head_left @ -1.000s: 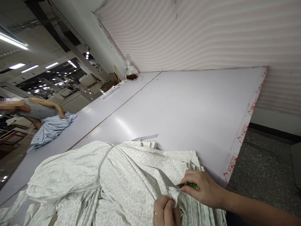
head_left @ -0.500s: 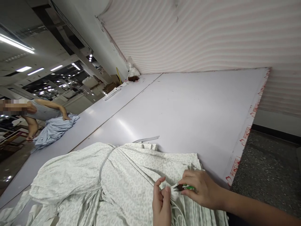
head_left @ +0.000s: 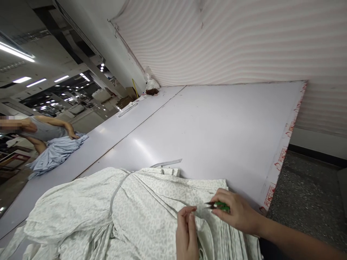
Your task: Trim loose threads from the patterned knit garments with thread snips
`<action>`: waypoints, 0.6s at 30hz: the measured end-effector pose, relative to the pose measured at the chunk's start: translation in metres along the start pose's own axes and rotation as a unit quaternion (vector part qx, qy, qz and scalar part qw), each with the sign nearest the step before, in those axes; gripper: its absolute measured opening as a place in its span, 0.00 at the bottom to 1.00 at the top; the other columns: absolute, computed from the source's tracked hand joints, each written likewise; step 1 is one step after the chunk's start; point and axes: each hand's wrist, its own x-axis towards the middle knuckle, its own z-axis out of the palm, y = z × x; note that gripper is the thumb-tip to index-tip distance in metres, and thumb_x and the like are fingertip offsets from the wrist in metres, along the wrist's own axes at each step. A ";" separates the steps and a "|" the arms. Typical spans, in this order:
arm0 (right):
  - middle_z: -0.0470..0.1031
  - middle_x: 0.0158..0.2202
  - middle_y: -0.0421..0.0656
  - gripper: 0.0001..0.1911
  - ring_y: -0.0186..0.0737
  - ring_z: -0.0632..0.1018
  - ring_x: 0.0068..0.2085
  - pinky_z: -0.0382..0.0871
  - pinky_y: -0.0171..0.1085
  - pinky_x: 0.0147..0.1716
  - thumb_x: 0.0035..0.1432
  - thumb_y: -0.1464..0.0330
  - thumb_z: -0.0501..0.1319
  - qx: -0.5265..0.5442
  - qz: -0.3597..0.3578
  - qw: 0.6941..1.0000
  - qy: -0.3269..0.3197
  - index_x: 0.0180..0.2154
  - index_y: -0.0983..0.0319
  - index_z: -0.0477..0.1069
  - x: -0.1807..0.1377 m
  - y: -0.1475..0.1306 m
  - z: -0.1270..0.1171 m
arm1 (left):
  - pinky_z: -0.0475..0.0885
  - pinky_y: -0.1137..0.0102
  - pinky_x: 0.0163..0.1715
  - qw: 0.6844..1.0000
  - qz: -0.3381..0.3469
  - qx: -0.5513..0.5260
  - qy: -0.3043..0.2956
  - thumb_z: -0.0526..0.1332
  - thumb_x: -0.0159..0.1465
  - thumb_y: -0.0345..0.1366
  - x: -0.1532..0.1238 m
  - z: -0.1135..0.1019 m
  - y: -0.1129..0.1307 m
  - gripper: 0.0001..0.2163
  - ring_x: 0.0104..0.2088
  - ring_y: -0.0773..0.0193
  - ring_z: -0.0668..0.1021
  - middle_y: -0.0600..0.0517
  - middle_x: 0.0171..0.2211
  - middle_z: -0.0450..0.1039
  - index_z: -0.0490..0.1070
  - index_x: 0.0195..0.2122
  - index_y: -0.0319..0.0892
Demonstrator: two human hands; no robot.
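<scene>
A person's two hands at a bundle of pale patterned cloth, which lies on the near part of a wide desk. The right hand is closed around a pair of green-handled cutters, whose blades point leftward above the cloth. The left hand is half open and palm inward, its fingers bent and its thumb and forefinger apart; nothing can be made out between them. The blades stand just beside the left fingertips, with a gap between. As to progress, the work appears to be under way: a grey tie is in place across the bundle, whereas the layers at the right end lie loose, with their edges stacked beneath the hands. Which layers have been dealt with, and how many are left, cannot be told. A thin grey strip lies on the desk just behind the bundle. At far left, well apart, a co-worker bends over a heap of light blue cloth.
</scene>
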 end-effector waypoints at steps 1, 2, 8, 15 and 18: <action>0.76 0.40 0.44 0.09 0.41 0.77 0.36 0.69 0.37 0.36 0.60 0.69 0.59 -0.006 0.022 1.000 0.020 0.42 0.59 0.73 0.001 0.004 -0.002 | 0.66 0.68 0.36 1.000 0.025 0.014 -0.008 0.53 0.64 0.59 0.003 0.003 0.001 0.21 0.32 0.62 0.73 0.53 0.31 0.71 0.68 0.40 0.45; 0.75 0.41 0.44 0.10 0.41 0.77 0.37 0.69 0.38 0.36 0.59 0.70 0.57 -0.025 0.045 0.998 0.033 0.44 0.59 0.71 0.004 0.007 -0.004 | 0.66 0.67 0.35 0.998 0.041 0.044 -0.030 0.52 0.66 0.56 0.006 0.007 0.001 0.19 0.32 0.61 0.73 0.53 0.30 0.71 0.67 0.39 0.46; 0.72 0.33 0.41 0.08 0.41 0.74 0.36 0.65 0.37 0.34 0.54 0.78 0.54 -0.065 0.068 0.995 0.014 0.30 0.59 0.64 0.015 0.013 -0.005 | 0.64 0.68 0.27 0.927 0.187 0.287 -0.155 0.59 0.60 0.38 0.028 0.040 -0.005 0.03 0.27 0.60 0.75 0.52 0.28 0.72 0.66 0.32 0.46; 0.68 0.28 0.35 0.12 0.37 0.71 0.29 0.61 0.33 0.29 0.50 0.81 0.53 0.032 0.050 0.997 0.059 0.32 0.58 0.60 0.007 0.009 0.007 | 0.67 0.72 0.31 0.938 0.297 0.171 -0.053 0.49 0.69 0.33 0.005 0.035 -0.023 0.10 0.29 0.66 0.72 0.54 0.30 0.67 0.61 0.29 0.46; 0.70 0.30 0.35 0.16 0.37 0.71 0.30 0.61 0.33 0.30 0.45 0.83 0.52 0.044 0.021 0.997 0.053 0.33 0.58 0.62 0.004 0.004 0.011 | 0.66 0.72 0.30 0.947 0.280 0.156 -0.014 0.54 0.69 0.38 -0.006 0.031 -0.026 0.07 0.27 0.66 0.70 0.55 0.28 0.65 0.63 0.33 0.46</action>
